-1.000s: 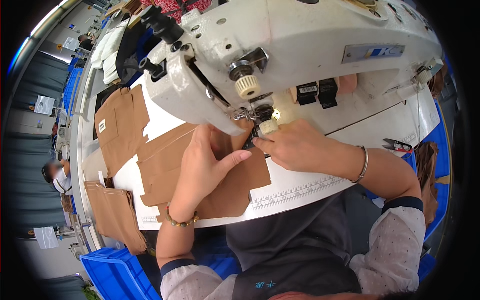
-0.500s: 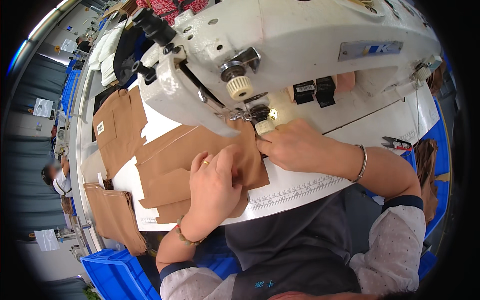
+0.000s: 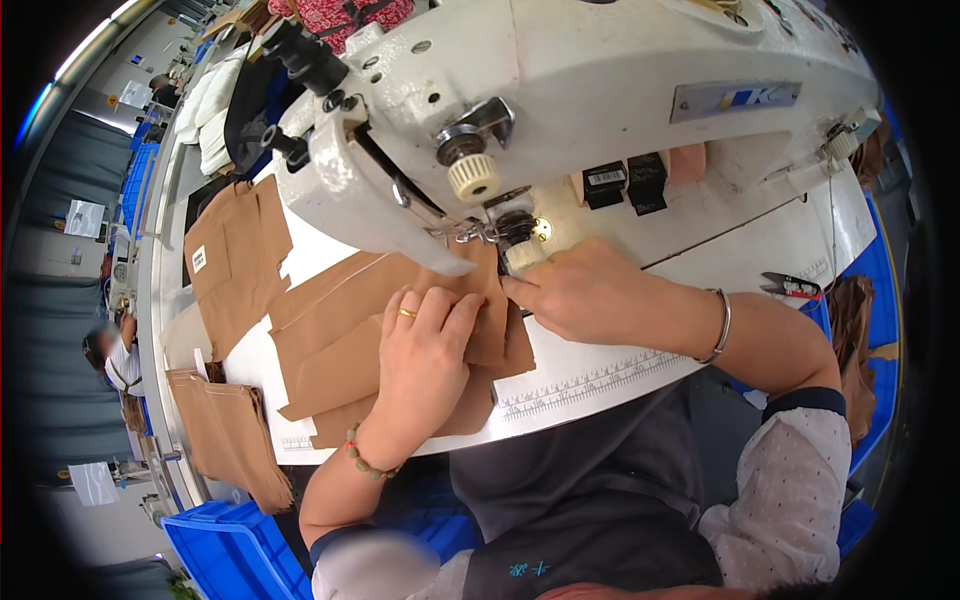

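Note:
A white industrial sewing machine (image 3: 580,60) stands over brown fabric pieces (image 3: 330,370) on the white, ruler-edged table (image 3: 530,400). My left hand (image 3: 420,360), palm down with curled fingers, grips the layered fabric just left of the presser foot (image 3: 480,232). Just below a cream knob by the needle, my right hand (image 3: 585,290) has its fingers bent at the fabric's right edge; what its fingertips hold is hidden. Red-and-black thread snips (image 3: 790,285) lie to its right.
Brown pieces (image 3: 235,260) and a stack (image 3: 225,440) lie left. Behind are white padded pieces (image 3: 210,110). Black labels (image 3: 625,185) lie under the machine arm. Blue crates (image 3: 230,550) stand below left and at right. Co-workers (image 3: 110,355) sit in the background at left.
My left hand has turned from thumb uppermost to palm down and come onto the fabric's top layer, which has shifted near the presser foot. My right hand has barely moved.

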`<state>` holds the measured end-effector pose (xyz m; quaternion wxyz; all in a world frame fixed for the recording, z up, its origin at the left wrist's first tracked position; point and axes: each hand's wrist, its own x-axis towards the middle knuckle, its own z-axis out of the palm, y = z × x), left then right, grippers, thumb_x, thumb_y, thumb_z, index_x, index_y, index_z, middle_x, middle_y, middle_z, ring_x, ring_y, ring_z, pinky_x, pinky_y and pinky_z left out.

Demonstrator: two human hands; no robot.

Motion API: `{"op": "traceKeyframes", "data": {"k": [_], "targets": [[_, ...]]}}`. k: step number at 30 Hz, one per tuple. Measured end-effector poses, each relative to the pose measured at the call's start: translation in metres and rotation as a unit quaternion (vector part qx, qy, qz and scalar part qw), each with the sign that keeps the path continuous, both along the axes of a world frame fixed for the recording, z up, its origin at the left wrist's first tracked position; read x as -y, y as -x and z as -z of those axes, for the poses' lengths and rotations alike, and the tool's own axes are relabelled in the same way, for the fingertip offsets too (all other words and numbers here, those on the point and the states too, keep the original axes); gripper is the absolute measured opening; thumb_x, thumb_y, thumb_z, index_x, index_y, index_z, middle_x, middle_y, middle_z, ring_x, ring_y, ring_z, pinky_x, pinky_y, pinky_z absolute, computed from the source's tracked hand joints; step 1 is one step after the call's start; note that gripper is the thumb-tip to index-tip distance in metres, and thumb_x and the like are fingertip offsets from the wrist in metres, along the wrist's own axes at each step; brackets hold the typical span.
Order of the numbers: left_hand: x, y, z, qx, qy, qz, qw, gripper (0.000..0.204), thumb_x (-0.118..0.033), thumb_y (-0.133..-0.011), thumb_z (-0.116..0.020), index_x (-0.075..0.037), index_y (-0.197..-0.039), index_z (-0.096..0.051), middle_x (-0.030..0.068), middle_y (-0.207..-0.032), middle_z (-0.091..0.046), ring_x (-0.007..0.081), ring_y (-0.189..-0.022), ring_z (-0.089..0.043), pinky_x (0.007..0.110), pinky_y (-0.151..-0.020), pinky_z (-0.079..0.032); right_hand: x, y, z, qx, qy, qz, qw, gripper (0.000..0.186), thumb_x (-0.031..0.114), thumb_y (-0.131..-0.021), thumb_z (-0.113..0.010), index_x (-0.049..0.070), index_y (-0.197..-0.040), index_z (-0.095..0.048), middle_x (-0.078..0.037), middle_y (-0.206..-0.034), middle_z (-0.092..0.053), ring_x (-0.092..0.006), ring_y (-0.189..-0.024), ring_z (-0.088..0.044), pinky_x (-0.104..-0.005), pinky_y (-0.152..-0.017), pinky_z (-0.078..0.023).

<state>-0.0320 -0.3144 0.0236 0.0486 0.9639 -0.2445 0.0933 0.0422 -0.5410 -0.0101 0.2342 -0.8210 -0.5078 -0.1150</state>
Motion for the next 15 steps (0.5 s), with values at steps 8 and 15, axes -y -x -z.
{"op": "traceKeyframes", "data": {"k": [8,15], "targets": [[0.004,-0.010,0.004,-0.036,0.066,0.014,0.997,0.064,-0.002,-0.063,-0.072,-0.007,-0.126,-0.065,0.0087,-0.098,-0.058,0.0309,-0.095,-0.057,0.044,-0.097,-0.045,0.001,0.000,0.001,-0.005,0.004,0.001,1.000,0.006,0.008,-0.081,-0.064,0.003,-0.082,-0.066,-0.009,-0.070,-0.063,-0.0272,-0.063,-0.068,-0.0391,-0.056,-0.053],[-0.006,-0.011,0.012,0.029,0.020,0.057,0.998,0.051,-0.007,-0.066,-0.074,-0.006,-0.117,-0.073,0.0070,-0.089,-0.058,0.0263,-0.084,-0.058,0.042,-0.092,-0.045,0.001,0.000,-0.003,-0.012,0.013,0.003,1.000,0.006,0.009,-0.083,-0.063,0.003,-0.085,-0.066,-0.009,-0.070,-0.063,-0.0267,-0.063,-0.067,-0.0391,-0.055,-0.052]]}}
